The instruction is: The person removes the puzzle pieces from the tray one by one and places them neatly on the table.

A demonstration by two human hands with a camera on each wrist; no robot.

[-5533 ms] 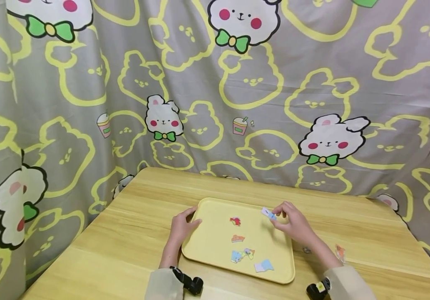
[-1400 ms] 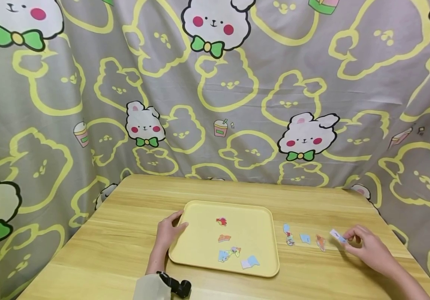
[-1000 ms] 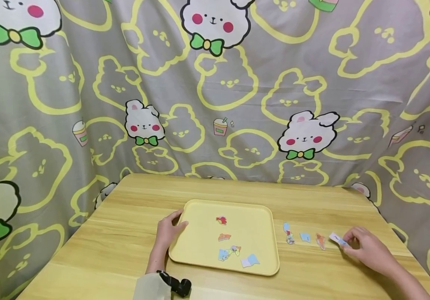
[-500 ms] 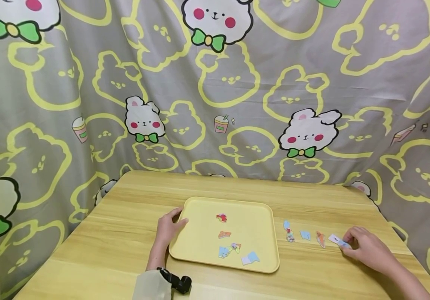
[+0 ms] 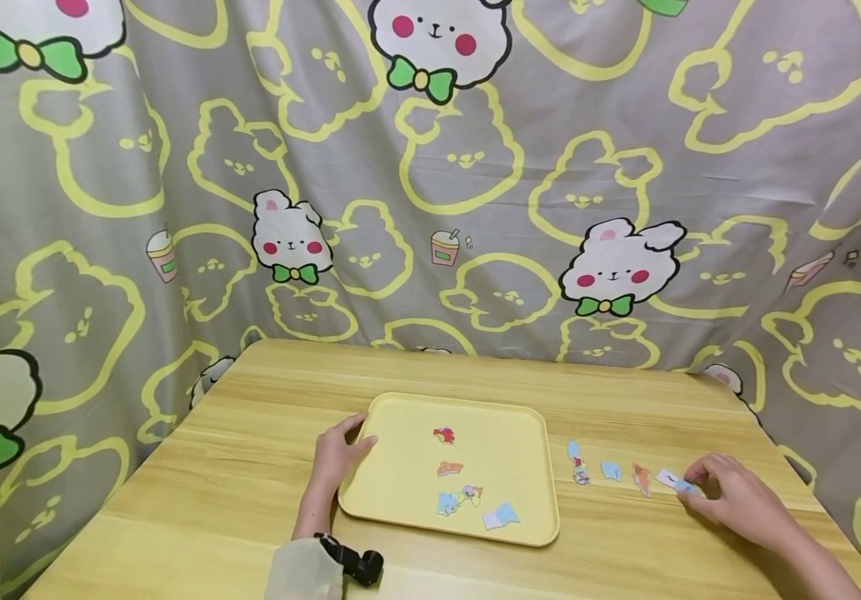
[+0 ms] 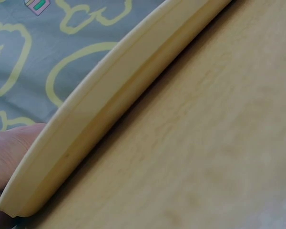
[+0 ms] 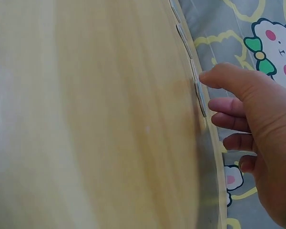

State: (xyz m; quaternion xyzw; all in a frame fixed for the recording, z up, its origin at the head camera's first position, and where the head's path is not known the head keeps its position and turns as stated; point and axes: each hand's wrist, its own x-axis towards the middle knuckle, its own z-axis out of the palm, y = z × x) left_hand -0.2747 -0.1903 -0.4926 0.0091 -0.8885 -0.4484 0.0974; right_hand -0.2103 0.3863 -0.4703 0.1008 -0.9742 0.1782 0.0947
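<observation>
My left hand (image 5: pixel 336 458) grips the left rim of a yellow tray (image 5: pixel 400 467), thumb over the edge. In the left wrist view the tray's side wall (image 6: pixel 100 90) hides most of that hand (image 6: pixel 9 152). At the table's right, my right hand (image 5: pixel 738 500) holds a pink-and-blue puzzle piece (image 5: pixel 668 478) by its near end, flat on the table. The right wrist view shows the thumb of the right hand (image 7: pixel 262 119) at the piece's edge, other fingers bent. To its left lie an orange piece (image 5: pixel 642 480), a blue piece (image 5: pixel 611 472) and a small multicoloured group (image 5: pixel 578 465).
Inside the tray are a red piece (image 5: pixel 444 435), an orange piece (image 5: pixel 450 469), a blue-and-yellow cluster (image 5: pixel 448 503) and a pink-and-blue piece (image 5: pixel 503 516). A patterned curtain (image 5: pixel 370 317) stands behind the wooden table (image 5: pixel 250 467).
My right hand has carried the pink-and-blue piece from above the tray to the table's right and lowered it beside the orange piece. My left hand stays on the tray.
</observation>
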